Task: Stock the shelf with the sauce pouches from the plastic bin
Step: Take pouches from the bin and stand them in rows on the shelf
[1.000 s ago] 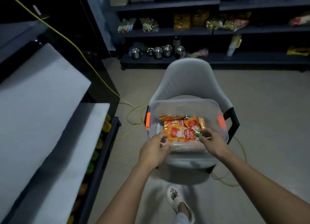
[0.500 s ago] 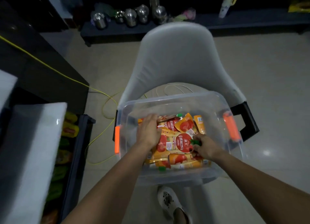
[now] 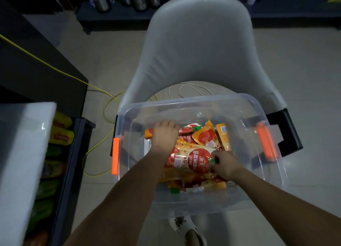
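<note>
The pouches [image 3: 204, 135] lie heaped in the clear bin [image 3: 184, 102], which sits on the seat of a grey chair [image 3: 199, 43]. The right hand [image 3: 226, 165] pinches the green cap [image 3: 213, 161] of the top pouch [image 3: 195, 159]. The left hand [image 3: 165, 133] curls down over the far end of the heap, though whether it grips anything I cannot tell. Lifted by the cap alone, the glossy, slippery film could slide free or drag its neighbours out. The bin, thin smooth plastic on a curved seat, could tip if pushed. The pouches look flat, soft and floppy, so they may slump on the shelf [image 3: 72, 162]
</note>
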Tool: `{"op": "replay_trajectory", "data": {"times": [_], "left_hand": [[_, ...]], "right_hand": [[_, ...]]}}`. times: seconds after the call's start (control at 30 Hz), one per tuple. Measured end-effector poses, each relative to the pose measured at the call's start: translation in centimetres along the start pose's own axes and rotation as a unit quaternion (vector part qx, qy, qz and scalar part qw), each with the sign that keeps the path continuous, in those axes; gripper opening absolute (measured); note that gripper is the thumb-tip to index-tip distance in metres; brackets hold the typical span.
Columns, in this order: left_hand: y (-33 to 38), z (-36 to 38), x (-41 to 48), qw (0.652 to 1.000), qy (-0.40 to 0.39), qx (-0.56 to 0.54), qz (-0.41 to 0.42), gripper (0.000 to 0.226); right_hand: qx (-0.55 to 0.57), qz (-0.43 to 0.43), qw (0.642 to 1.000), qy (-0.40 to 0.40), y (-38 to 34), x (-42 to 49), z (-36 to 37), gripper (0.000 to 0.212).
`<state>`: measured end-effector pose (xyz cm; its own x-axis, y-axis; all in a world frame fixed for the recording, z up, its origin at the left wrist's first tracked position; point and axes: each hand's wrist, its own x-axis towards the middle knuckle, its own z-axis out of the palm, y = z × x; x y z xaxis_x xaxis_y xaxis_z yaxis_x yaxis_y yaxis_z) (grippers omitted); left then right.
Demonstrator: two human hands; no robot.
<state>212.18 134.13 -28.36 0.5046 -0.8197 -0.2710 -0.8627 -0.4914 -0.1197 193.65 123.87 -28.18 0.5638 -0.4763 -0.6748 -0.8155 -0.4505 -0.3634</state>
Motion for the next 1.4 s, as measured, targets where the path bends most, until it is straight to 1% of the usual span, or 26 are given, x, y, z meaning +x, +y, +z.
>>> {"op": "replay_trajectory", "data": {"times": [0.03, 0.1, 0.17, 0.23, 0.3, 0.33, 0.4, 0.47, 0.53, 0.6, 0.63, 0.7, 0.8, 0.87, 0.93, 1.0, 1.03, 1.07, 1.17, 1.23, 1.33, 1.4], "left_hand": [[-0.2, -0.4, 0.1, 1.0, 0.001, 0.003, 0.003, 0.026], [-0.6, -1.4, -0.3, 1.0, 0.006, -0.007, 0.0, 0.025], [-1.1, -2.7, -1.6, 0.999, 0.024, -0.038, -0.014, 0.027], [-1.4, -4.2, -3.5, 0.994, 0.048, -0.093, -0.027, 0.028], [-1.4, -5.8, -5.7, 0.979, 0.081, -0.18, -0.049, 0.03], [-1.3, -6.7, -6.9, 0.967, 0.097, -0.227, -0.067, 0.031], [-0.8, -8.7, -9.3, 0.935, 0.12, -0.313, -0.116, 0.033], [-0.4, -10.6, -12.0, 0.889, 0.135, -0.405, -0.168, 0.031], [0.0, -12.8, -15.1, 0.825, 0.151, -0.507, -0.198, 0.027], [0.3, -15.3, -18.9, 0.763, 0.164, -0.587, -0.216, 0.026], [0.5, -16.6, -21.1, 0.732, 0.166, -0.619, -0.23, 0.028], [0.7, -18.7, -25.4, 0.679, 0.167, -0.668, -0.255, 0.029], [0.6, -21.3, -32.1, 0.599, 0.187, -0.726, -0.28, 0.029], [0.3, -22.5, -36.6, 0.527, 0.211, -0.771, -0.29, 0.027], [-0.2, -23.5, -40.9, 0.45, 0.224, -0.812, -0.296, 0.027], [-1.2, -24.3, -44.8, 0.367, 0.233, -0.847, -0.304, 0.027], [-1.8, -24.8, -46.6, 0.335, 0.238, -0.857, -0.31, 0.026], [-2.6, -25.1, -48.3, 0.315, 0.244, -0.859, -0.32, 0.025], [-5.6, -25.7, -53.3, 0.295, 0.252, -0.852, -0.351, 0.02], [-8.0, -25.9, -56.5, 0.274, 0.251, -0.86, -0.349, 0.021], [-11.6, -26.4, -61.0, 0.229, 0.242, -0.884, -0.329, 0.032], [-14.1, -26.8, -64.0, 0.22, 0.241, -0.895, -0.303, 0.043]], "right_hand": [[0.076, -0.007, 0.997, 0.008, -0.1, -0.4, -0.4, 0.018], [0.212, -0.019, 0.977, 0.025, -0.7, -1.6, -1.3, 0.019], [0.288, -0.034, 0.956, 0.054, -1.5, -3.4, -2.2, 0.018], [0.347, -0.04, 0.934, 0.077, -2.6, -5.4, -3.4, 0.018], [0.358, -0.056, 0.926, 0.108, -3.7, -7.4, -4.7, 0.017], [0.343, -0.068, 0.928, 0.127, -4.1, -8.4, -5.5, 0.017], [0.35, -0.092, 0.921, 0.144, -4.7, -10.5, -7.3, 0.016], [0.371, -0.112, 0.91, 0.152, -5.2, -13.3, -9.0, 0.016], [0.381, -0.141, 0.898, 0.17, -5.8, -16.2, -10.4, 0.019], [0.386, -0.176, 0.886, 0.186, -6.7, -19.6, -11.6, 0.023], [0.388, -0.191, 0.882, 0.187, -7.3, -21.4, -12.0, 0.022], [0.396, -0.216, 0.875, 0.177, -8.5, -25.1, -12.7, 0.014], [0.406, -0.285, 0.855, 0.154, -11.2, -30.2, -12.8, 0.007], [0.395, -0.323, 0.848, 0.14, -13.2, -33.1, -12.3, 0.004], [0.371, -0.354, 0.849, 0.125, -15.6, -35.7, -11.5, 0.01], [0.358, -0.384, 0.845, 0.104, -18.2, -38.1, -10.5, 0.009], [0.351, -0.397, 0.843, 0.088, -19.6, -39.2, -9.9, 0.009], [0.348, -0.407, 0.841, 0.071, -21.1, -40.3, -9.4, 0.01], [0.34, -0.434, 0.834, 0.013, -26.2, -43.3, -7.5, 0.01], [0.335, -0.46, 0.823, -0.013, -30.1, -45.3, -6.0, 0.009], [0.318, -0.496, 0.806, -0.052, -36.1, -48.2, -3.2, 0.007], [0.305, -0.514, 0.798, -0.075, -40.2, -50.0, -1.2, 0.008]]}}
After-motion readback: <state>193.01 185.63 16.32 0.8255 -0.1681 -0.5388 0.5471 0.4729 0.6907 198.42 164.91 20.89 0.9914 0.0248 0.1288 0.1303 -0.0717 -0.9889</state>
